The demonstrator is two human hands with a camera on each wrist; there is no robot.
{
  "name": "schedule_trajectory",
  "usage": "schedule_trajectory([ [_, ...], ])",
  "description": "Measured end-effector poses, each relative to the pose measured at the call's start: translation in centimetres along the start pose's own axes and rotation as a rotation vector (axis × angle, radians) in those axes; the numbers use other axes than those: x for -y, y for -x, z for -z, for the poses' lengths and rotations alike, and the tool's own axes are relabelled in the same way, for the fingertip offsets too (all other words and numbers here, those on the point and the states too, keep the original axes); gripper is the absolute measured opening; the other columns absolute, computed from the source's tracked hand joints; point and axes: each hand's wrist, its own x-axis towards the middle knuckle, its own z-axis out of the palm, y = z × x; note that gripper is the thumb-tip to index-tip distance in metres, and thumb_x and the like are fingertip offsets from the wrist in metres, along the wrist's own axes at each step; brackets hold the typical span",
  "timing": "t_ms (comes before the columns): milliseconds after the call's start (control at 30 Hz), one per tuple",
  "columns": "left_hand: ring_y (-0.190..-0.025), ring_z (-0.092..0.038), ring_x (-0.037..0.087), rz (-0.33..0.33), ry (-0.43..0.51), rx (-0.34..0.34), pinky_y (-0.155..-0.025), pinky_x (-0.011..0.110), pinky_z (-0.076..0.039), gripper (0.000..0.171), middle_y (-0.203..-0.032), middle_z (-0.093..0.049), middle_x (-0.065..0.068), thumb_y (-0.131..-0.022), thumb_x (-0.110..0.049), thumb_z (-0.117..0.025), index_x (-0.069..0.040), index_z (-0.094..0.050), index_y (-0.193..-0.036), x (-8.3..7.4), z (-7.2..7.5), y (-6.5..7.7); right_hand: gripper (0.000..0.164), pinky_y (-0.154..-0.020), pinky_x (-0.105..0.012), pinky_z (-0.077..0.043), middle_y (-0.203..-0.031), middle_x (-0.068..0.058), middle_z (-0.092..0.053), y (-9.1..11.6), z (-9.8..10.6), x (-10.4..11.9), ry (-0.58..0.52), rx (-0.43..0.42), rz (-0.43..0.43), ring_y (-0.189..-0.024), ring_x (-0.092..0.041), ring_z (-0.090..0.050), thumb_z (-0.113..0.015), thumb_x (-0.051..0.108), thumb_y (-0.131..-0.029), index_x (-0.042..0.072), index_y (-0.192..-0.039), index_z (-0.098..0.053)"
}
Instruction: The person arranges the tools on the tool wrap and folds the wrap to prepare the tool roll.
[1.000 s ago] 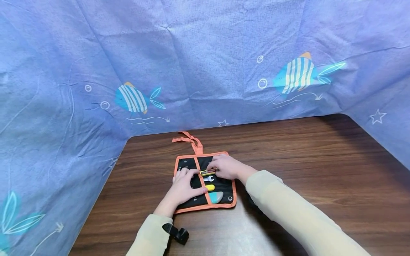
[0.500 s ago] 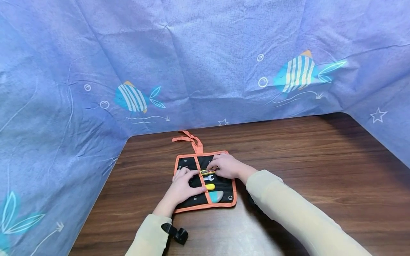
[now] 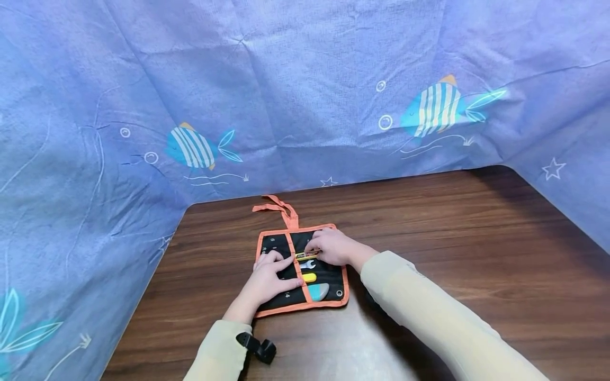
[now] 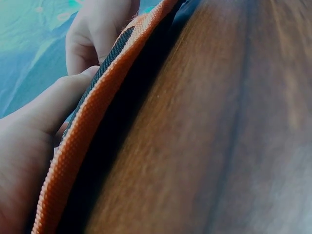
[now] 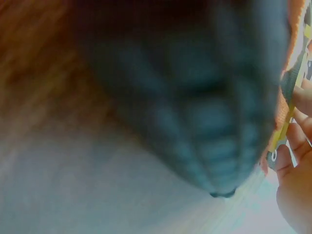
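Observation:
A black tool roll (image 3: 329,275) with orange edging lies unrolled on the table. My left hand (image 3: 267,280) rests on its left half, thumb and index finger spread along the orange middle band. In the head view my right hand (image 3: 333,246) pinches a slim yellow tool (image 3: 306,255) with dark and red markings, its left end at the band. Just below sit an open-ended wrench (image 3: 308,264), a yellow handle (image 3: 309,277) and a teal-and-grey handle (image 3: 318,291), tucked in pockets. The right wrist view shows the right fingers (image 5: 297,139) beside a yellow strip, mostly cut off.
Orange ties (image 3: 281,207) stretch from the roll's far edge across the brown wooden table (image 3: 429,222). A blue fish-print cloth (image 3: 305,106) hangs behind and at both sides. A black strap (image 3: 257,346) is around the left sleeve.
The head view has shifted slightly, so everything appears a little further left. Both hands keep nearly the same place on the roll, and the yellow tool has barely moved.

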Motion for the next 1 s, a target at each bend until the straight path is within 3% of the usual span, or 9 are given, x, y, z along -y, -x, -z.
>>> schedule_trajectory([
  [267, -0.083, -0.034, 0.016, -0.002, -0.003, 0.004, -0.078, 0.04, -0.029, 0.071, -0.091, -0.041, -0.006, -0.075, -0.059, -0.068, -0.018, -0.056, -0.131, -0.1, -0.2, -0.1, 0.027, -0.104, -0.044, -0.027, -0.111, 0.003, -0.06, 0.0, -0.4, 0.1, 0.039, -0.033, 0.003, -0.11, -0.017, -0.051, -0.061, 0.012, -0.091, 0.023, -0.114, -0.067],
  [533, -0.086, -0.036, 0.017, 0.013, 0.009, -0.024, -0.082, 0.043, -0.03, 0.069, -0.092, -0.042, -0.006, -0.075, -0.056, -0.071, -0.019, -0.057, -0.132, -0.2, -0.3, 0.1, 0.028, -0.092, -0.038, -0.037, -0.115, 0.003, -0.06, -0.2, -0.6, 0.6, 0.001, -0.041, 0.015, -0.107, -0.017, -0.051, -0.062, 0.015, -0.091, 0.021, -0.118, -0.066],
  [667, -0.087, -0.038, 0.016, 0.015, 0.023, -0.029, -0.085, 0.044, -0.031, 0.07, -0.093, -0.043, -0.006, -0.074, -0.058, -0.07, -0.02, -0.057, -0.131, -0.3, -0.5, 0.1, 0.028, -0.093, -0.038, -0.037, -0.109, 0.002, -0.061, 0.3, -0.6, -0.3, -0.013, -0.059, -0.037, -0.102, -0.014, -0.054, -0.064, 0.021, -0.089, 0.019, -0.117, -0.065],
  [1000, -0.089, -0.04, 0.016, 0.038, 0.026, -0.064, -0.084, 0.045, -0.032, 0.068, -0.094, -0.047, -0.006, -0.072, -0.06, -0.071, -0.023, -0.06, -0.128, -0.2, -0.5, 0.1, 0.005, -0.076, -0.034, -0.037, -0.082, 0.006, -0.055, 2.4, 0.1, -2.3, -0.03, -0.095, -0.094, -0.077, -0.014, -0.044, -0.067, 0.022, -0.086, 0.018, -0.083, -0.065],
])
